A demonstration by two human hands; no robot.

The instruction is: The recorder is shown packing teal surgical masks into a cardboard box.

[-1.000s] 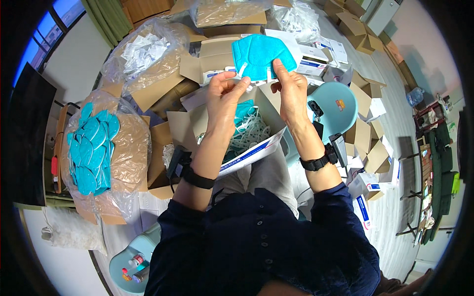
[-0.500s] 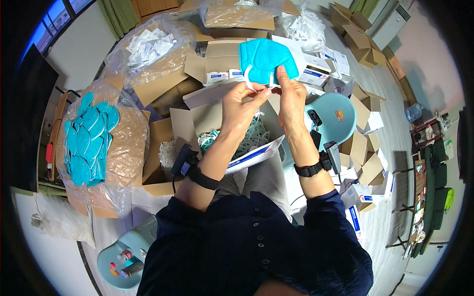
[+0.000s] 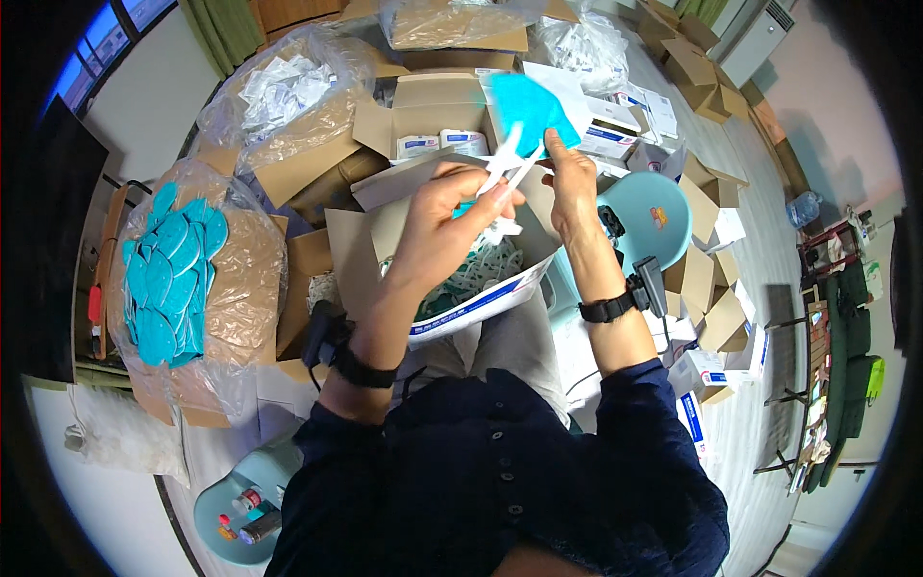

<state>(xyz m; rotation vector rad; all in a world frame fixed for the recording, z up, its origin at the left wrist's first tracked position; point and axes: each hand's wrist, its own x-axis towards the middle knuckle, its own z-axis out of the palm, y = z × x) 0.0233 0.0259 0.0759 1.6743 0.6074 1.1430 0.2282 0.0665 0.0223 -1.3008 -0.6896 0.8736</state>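
Observation:
A teal face mask is held up in front of me, above an open carton. My right hand grips its lower right edge, thumb on the near face. With thumb and fingers closed, my left hand pinches the white ear loops, which stretch from the mask and look smeared by motion. Inside the carton below lies a tangle of white straps and teal masks, partly hidden by my left hand and forearm.
At left, a pile of teal masks rests on a plastic-lined carton. Behind stand an open box with small white packs and a bag of white packets. Right of my right arm is a light-blue stool, with opened cartons beyond.
My left hand has moved left and down, drawing the ear loops away from the mask. The mask has tilted in my right hand, which stays in nearly the same place.

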